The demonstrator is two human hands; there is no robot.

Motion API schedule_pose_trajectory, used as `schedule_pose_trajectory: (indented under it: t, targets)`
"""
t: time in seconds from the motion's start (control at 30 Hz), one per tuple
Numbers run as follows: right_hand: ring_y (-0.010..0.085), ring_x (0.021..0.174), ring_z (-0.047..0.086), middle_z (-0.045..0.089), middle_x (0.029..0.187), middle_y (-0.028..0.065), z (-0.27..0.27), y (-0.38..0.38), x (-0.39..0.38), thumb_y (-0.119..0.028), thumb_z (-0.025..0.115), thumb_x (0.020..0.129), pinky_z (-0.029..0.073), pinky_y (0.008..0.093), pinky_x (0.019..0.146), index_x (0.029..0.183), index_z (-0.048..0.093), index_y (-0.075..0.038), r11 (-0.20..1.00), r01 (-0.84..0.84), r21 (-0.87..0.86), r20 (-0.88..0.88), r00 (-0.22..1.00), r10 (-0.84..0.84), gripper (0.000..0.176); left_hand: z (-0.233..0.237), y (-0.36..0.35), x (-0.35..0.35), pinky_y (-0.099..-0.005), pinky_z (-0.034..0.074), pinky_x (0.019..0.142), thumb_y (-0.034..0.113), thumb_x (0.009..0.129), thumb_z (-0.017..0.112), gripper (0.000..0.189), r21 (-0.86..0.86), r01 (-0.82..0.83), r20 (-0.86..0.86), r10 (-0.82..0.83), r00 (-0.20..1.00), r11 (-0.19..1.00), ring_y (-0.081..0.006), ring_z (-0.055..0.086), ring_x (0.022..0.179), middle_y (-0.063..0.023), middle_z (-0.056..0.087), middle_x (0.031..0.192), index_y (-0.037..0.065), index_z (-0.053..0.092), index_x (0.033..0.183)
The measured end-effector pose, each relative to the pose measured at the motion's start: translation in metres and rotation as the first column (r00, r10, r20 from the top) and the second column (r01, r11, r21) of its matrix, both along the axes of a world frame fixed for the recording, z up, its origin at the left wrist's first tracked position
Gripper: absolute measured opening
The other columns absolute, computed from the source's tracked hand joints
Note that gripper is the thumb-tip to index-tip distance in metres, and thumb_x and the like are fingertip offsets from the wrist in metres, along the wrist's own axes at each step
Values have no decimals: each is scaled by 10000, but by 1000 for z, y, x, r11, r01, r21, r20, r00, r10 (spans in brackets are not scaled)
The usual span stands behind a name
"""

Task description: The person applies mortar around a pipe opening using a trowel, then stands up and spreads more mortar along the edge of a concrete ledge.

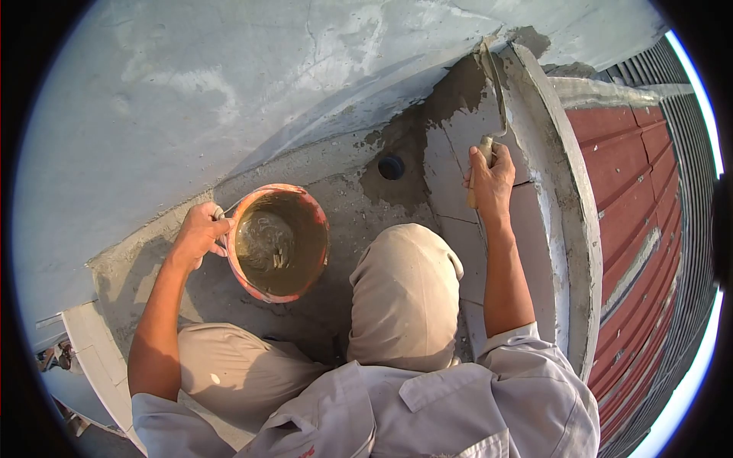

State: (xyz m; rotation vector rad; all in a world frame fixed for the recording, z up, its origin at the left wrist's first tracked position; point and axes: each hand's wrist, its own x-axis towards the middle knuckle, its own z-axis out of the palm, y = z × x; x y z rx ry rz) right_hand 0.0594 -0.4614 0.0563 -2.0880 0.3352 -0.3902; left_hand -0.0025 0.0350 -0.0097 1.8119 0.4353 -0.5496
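Note:
My right hand [491, 177] grips the wooden handle of a trowel [495, 84]. Its blade reaches up into wet grey mortar [450, 99] in the corner where the floor meets the low curb. My left hand [201, 229] holds the rim of an orange bucket [317, 221], which is tilted toward me. Muddy cement slurry fills the bottom of the bucket. I am squatting, with my knees between the two hands.
A dark round drain hole [391, 166] sits in the floor next to the wet patch. A grey plastered wall [191, 84] rises on the left. A concrete curb [569, 229] runs along the right, with red corrugated roofing [641, 198] beyond it. Pale floor tiles [458, 221] lie under my right arm.

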Motion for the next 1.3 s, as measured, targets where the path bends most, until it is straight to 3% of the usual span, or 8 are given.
schedule_pose_trajectory:
  t: [0.1,0.33,0.57,0.67,0.87,1.0,1.17,1.3]
  targets:
    - [128,564,616,629,767,88,-18,-4,-10,-204,693,994,529,296,482,1132,597,71,999,-30,-22,-66,997,29,323,0,0,0,-316,532,471,149,930,720,187,9,1,-6,-1,1000,1000,-164,648,635,-94,654,796,11,599,893]
    - [147,554,603,615,757,93,-49,11,-3,-201,686,993,525,316,471,1108,604,81,971,-6,237,-374,923,97,315,-4,0,3,-319,528,469,153,930,724,197,26,-8,-15,9,1000,1000,-166,640,626,-85,642,790,15,591,883]
    - [154,562,607,626,767,91,-42,7,11,-221,712,982,525,319,467,1133,600,77,960,40,276,-288,957,43,353,1,-1,1,-318,533,467,154,926,729,201,50,-6,-15,6,1000,999,-164,642,626,-83,638,786,16,591,880]
    - [152,568,617,631,766,92,-26,14,9,-226,721,979,521,318,465,1149,586,80,968,43,249,-152,988,-5,376,-5,3,2,-315,531,461,157,925,732,205,47,-14,-5,14,1000,999,-161,642,621,-81,638,779,16,592,874]
    - [145,597,613,644,777,88,-16,10,5,-218,716,988,520,319,532,1163,589,28,991,83,-106,89,993,-74,328,-1,-3,2,-309,527,456,158,926,732,204,27,-5,8,5,1000,1000,-156,638,608,-79,645,781,12,599,876]
    - [153,614,607,672,823,117,-66,-5,-17,-242,734,967,520,315,562,1161,592,28,975,25,-221,-25,999,-31,361,-1,-2,1,-303,522,452,157,926,732,202,15,-11,5,10,1000,1000,-153,638,610,-77,646,781,12,600,879]
    - [158,591,620,645,788,124,-79,3,-19,-241,721,965,518,337,506,1235,583,98,998,24,55,-321,947,-5,455,-9,3,2,-305,525,454,156,925,732,206,39,-21,9,21,1000,999,-162,638,614,-85,644,791,10,593,881]
    - [140,576,605,621,758,78,-71,-13,1,-236,692,988,504,311,493,1100,602,64,968,-13,251,-249,965,77,333,-1,-1,2,-318,535,466,159,922,735,216,53,-4,-15,5,1000,999,-171,642,639,-95,643,817,6,586,893]
